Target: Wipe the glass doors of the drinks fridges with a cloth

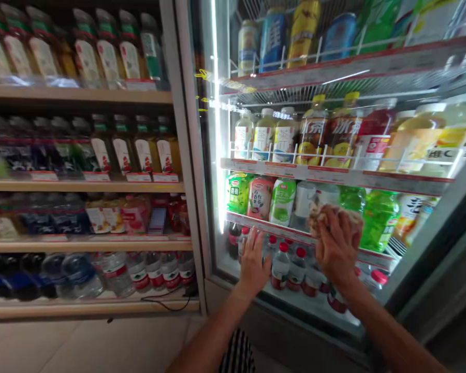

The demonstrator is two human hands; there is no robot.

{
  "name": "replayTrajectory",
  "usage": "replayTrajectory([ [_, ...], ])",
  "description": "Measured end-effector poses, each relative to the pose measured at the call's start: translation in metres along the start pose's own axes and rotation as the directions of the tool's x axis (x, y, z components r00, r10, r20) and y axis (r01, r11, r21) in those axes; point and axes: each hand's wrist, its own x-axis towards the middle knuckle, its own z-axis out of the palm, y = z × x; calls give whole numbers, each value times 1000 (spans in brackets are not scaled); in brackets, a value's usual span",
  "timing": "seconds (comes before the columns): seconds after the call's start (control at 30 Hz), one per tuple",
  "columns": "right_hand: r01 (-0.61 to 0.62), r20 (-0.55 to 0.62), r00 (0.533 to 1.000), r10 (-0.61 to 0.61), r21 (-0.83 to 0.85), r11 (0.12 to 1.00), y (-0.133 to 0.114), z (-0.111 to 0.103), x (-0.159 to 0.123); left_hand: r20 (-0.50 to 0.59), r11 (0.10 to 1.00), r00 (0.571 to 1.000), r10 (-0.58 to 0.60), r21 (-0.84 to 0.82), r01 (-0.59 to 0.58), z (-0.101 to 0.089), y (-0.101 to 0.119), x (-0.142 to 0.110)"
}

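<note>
My left hand [254, 261] lies flat with fingers stretched out against the lower glass of a lit drinks fridge door [205, 171]. My right hand [336, 248] is closed round a crumpled brownish cloth [334, 215] and presses it onto the same glass, a little higher and to the right. Behind the glass stand green and pink bottles [260, 197] on a shelf and small red-capped bottles [281, 264] below them.
Wooden shelves [81, 186] at the left hold rows of bottles, with water bottles [116, 272] on the lowest one and a black cable [171, 303] along its edge. Upper fridge shelves carry cans [274, 39] and yellow drinks. Pale floor tiles [81, 347] lie below.
</note>
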Motion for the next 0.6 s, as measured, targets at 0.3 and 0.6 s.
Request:
replayTrajectory([
  [0.3,210,-29,974,-226,497,842,-27,13,0,-136,840,985,105,-518,-161,29,63,40],
  [0.6,164,-177,976,-124,238,957,49,-23,28,-330,913,911,248,-236,-333,68,88,66],
])
